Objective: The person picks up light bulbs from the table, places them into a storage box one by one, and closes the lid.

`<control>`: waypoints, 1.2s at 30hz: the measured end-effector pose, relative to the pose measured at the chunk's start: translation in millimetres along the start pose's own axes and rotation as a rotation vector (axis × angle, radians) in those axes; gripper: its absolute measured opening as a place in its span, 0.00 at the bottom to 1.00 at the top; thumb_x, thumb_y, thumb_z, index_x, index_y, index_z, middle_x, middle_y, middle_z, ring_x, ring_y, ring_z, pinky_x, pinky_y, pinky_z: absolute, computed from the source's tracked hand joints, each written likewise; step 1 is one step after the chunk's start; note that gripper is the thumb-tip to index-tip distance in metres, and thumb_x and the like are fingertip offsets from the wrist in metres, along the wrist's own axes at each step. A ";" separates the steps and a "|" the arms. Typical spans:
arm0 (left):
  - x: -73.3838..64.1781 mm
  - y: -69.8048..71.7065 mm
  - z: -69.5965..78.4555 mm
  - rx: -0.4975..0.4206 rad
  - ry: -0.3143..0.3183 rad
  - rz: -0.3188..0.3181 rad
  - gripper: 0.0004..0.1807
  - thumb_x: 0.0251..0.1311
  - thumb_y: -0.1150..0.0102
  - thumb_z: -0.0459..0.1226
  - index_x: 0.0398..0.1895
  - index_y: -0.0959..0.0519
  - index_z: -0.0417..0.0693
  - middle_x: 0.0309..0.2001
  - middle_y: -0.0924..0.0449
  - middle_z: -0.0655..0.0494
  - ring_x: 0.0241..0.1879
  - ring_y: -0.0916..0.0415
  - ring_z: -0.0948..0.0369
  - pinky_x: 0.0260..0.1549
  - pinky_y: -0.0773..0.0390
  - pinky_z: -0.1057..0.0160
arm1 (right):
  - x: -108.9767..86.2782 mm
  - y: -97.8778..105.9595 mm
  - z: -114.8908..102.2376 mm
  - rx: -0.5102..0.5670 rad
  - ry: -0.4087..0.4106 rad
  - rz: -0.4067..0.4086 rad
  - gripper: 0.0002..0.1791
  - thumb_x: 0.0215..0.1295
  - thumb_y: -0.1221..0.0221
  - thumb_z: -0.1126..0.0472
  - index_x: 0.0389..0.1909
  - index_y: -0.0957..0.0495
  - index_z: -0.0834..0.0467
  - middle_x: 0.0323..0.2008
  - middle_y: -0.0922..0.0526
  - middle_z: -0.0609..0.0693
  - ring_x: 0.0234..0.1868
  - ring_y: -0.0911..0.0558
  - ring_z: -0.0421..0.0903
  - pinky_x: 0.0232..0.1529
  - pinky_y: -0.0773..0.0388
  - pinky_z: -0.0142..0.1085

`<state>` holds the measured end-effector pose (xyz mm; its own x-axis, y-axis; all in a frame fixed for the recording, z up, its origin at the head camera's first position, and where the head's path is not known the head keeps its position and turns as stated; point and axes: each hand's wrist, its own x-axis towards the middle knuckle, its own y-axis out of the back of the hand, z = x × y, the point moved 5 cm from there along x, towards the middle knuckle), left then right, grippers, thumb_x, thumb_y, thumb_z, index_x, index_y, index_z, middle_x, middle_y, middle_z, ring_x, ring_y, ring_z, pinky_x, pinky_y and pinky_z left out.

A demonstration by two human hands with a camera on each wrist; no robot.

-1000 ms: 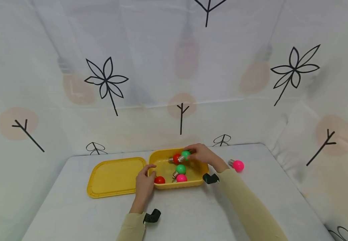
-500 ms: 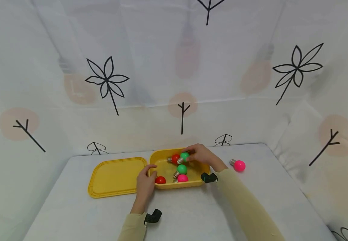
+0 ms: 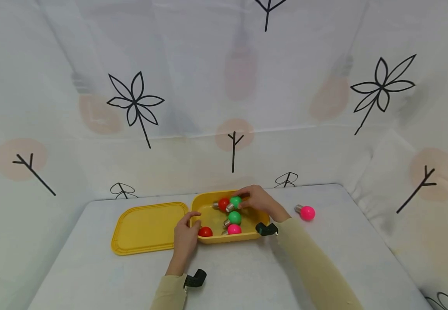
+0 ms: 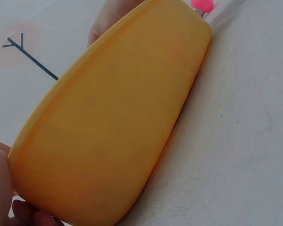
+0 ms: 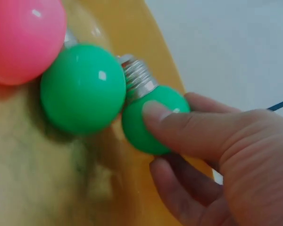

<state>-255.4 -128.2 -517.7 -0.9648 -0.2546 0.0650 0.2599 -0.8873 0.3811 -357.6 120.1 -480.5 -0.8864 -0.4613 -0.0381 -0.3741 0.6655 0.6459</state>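
Note:
In the head view, a yellow plastic container (image 3: pixel 252 236) holds red, green and pink light bulbs. My right hand (image 3: pixel 260 201) reaches over its back right side. Thumb and fingers pinch a green bulb (image 5: pixel 155 123) by its globe, the metal screw base pointing away from the palm. Beside it lies a second green bulb (image 5: pixel 83 89), and a pink bulb (image 5: pixel 26 40) is past that. A red bulb (image 3: pixel 224 204) rests left of the pinched one. With my left hand (image 3: pixel 186 234) I grip the container's left end, near another red bulb (image 3: pixel 205 231).
A flat yellow lid (image 3: pixel 150 228) lies left of the container on the white-covered table (image 3: pixel 239 275). One pink bulb (image 3: pixel 307 213) lies outside, to the container's right. A white patterned cloth wall (image 3: pixel 185 163) stands behind.
My right hand has shifted slightly left with the green bulb, and the red bulb beside it has moved slightly left. The left hand stays on the container.

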 end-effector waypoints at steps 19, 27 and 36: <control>-1.0 0.2 0.2 -0.020 0.020 0.003 0.11 0.64 0.41 0.33 0.48 0.17 0.48 0.57 0.22 0.47 0.52 0.30 0.51 0.61 0.30 0.47 | -0.9 -7.1 -6.0 -0.025 -0.019 -0.034 0.19 0.58 0.31 0.68 0.50 0.14 0.53 0.49 0.17 0.48 0.47 0.24 0.49 0.56 0.25 0.47; -1.6 0.7 -0.8 0.014 0.014 0.000 0.11 0.64 0.42 0.33 0.48 0.16 0.48 0.51 0.22 0.48 0.44 0.31 0.53 0.41 0.30 0.56 | -1.3 -8.9 -3.3 -0.006 -0.037 -0.043 0.19 0.59 0.33 0.70 0.51 0.14 0.53 0.49 0.17 0.48 0.48 0.23 0.49 0.56 0.24 0.45; -1.2 -0.1 -1.4 -0.018 0.015 -0.004 0.11 0.64 0.42 0.33 0.49 0.17 0.48 0.59 0.23 0.47 0.54 0.31 0.51 0.62 0.31 0.46 | -3.1 -7.6 -2.3 0.009 -0.027 -0.009 0.18 0.60 0.34 0.69 0.50 0.14 0.51 0.50 0.16 0.46 0.51 0.23 0.49 0.58 0.26 0.47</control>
<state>-254.2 -128.4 -519.2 -0.9653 -0.2565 0.0500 0.2567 -0.8951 0.3644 -351.4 115.1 -483.6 -0.8900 -0.4513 -0.0649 -0.3846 0.6665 0.6386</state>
